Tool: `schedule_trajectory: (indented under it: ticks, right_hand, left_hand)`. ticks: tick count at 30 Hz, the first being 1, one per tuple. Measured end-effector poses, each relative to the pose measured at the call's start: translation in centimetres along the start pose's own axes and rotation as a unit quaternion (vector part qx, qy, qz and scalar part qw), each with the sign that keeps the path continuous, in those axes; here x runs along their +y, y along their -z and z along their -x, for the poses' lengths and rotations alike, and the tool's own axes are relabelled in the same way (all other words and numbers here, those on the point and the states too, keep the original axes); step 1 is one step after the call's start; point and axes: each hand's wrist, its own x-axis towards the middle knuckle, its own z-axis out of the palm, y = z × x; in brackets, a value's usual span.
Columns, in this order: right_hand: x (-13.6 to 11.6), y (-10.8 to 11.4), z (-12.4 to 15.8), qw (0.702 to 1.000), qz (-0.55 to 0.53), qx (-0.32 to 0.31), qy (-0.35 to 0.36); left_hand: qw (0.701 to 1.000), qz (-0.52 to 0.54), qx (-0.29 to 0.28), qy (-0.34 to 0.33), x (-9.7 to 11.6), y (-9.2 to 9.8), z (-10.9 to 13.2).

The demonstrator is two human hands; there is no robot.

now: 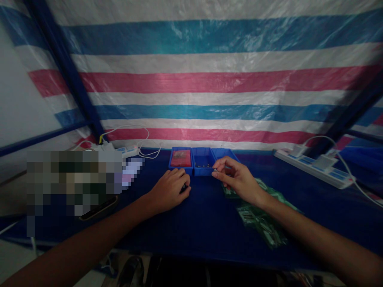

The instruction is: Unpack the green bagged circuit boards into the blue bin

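Note:
My left hand (171,190) rests on the blue table, palm down, its fingers curled over a small dark object (184,186) that is mostly hidden. Just in front of it stands a blue bin (191,169) holding a red packet (181,158). My right hand (237,179) is raised by the front of the middle blue bin (203,171), thumb and index finger pinching a tiny pale piece (214,170) too small to name. Several small parts (202,165) lie in that bin. The right-hand blue bin (224,153) is partly hidden behind my fingers.
Green boards in clear bags (263,225) lie partly beneath my right forearm. A white power strip (317,169) with plugs stands at the right; another power strip (130,151) with loose cables is at the back left. Striped sheeting (191,83) hangs behind the table (185,235).

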Motion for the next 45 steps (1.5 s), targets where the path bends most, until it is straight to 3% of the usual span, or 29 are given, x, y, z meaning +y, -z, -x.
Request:
schedule_trajectory:
  ticks: [26,45]
  right_hand:
    - [0.02,0.02,0.01,0.999,0.016,-0.01,-0.026]
    - [0.12,0.01,-0.04,0.999,-0.021,-0.036,-0.033]
  left_hand:
    - [0.999,-0.034,-0.017,0.034,-0.09,-0.12,0.13]
    - [1.0,-0.017,-0.013,0.02,-0.21,-0.32,0.22]
